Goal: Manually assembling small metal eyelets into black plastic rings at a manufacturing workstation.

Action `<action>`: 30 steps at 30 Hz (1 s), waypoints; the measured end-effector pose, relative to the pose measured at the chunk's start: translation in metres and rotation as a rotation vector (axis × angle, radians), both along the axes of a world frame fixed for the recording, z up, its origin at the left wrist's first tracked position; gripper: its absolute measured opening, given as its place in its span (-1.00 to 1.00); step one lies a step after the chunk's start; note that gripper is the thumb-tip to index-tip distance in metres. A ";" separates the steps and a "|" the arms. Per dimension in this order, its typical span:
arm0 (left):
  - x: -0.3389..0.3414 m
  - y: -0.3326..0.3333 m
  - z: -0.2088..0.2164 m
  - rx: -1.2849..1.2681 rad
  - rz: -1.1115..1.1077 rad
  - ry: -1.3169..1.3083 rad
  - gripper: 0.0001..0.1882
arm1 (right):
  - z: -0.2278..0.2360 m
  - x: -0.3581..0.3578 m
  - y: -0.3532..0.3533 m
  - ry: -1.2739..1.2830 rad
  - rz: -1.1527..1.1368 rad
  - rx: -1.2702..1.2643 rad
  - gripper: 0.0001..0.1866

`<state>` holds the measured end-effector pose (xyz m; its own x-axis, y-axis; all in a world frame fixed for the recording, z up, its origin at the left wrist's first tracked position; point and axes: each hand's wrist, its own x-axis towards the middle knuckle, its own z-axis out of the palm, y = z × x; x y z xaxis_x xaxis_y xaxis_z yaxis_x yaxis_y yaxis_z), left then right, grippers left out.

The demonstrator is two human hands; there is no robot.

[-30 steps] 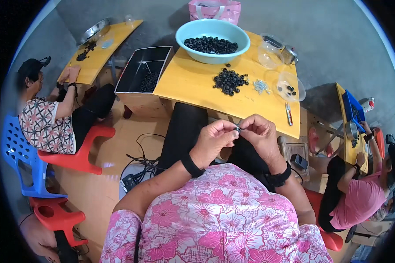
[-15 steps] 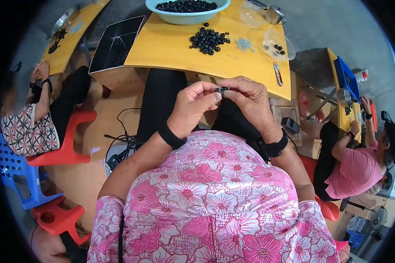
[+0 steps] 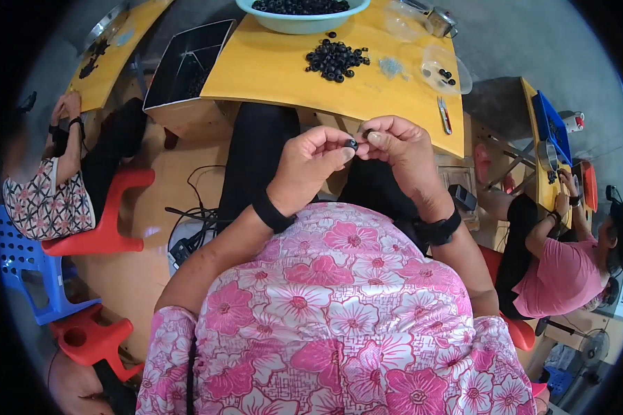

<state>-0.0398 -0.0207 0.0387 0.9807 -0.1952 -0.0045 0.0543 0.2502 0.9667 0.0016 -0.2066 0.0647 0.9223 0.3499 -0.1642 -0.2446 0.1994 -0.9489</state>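
Observation:
In front of my lap, both hands are raised near the table's front edge. My left hand [image 3: 303, 166] pinches a small round black part [image 3: 351, 144] between thumb and forefinger. Close beside it, my right hand [image 3: 405, 153] grips a small dark piece [image 3: 367, 133] with thumb and forefinger; its exact shape is too small to tell. A narrow gap separates the two pieces. Beyond my hands, a heap of similar black parts [image 3: 336, 60] lies on the yellow table [image 3: 270, 72], with a small pile of tiny silvery pieces [image 3: 390, 67] to its right.
A light blue basin [image 3: 304, 25] of black parts stands at the back. Red-handled snips [image 3: 444, 115] and a clear plastic dish [image 3: 457, 72] lie at the right. An open black-lined box [image 3: 187, 66] is left of the table. Other people sit at tables on both sides.
My right hand has drawn away slightly to the right and turned upward, so the dark pieces in my two hands are now apart. My view has shifted slightly.

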 end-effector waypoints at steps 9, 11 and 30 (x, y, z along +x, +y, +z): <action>-0.001 0.000 -0.002 -0.031 0.009 0.030 -0.84 | -0.013 0.005 -0.001 0.113 0.055 0.151 -0.83; 0.000 -0.001 -0.002 -0.011 0.003 0.035 -0.84 | -0.016 0.005 -0.002 0.131 0.059 0.156 -0.83; 0.016 0.000 -0.013 0.072 -0.064 0.061 -0.85 | -0.024 0.021 -0.001 0.050 0.112 -0.001 -0.81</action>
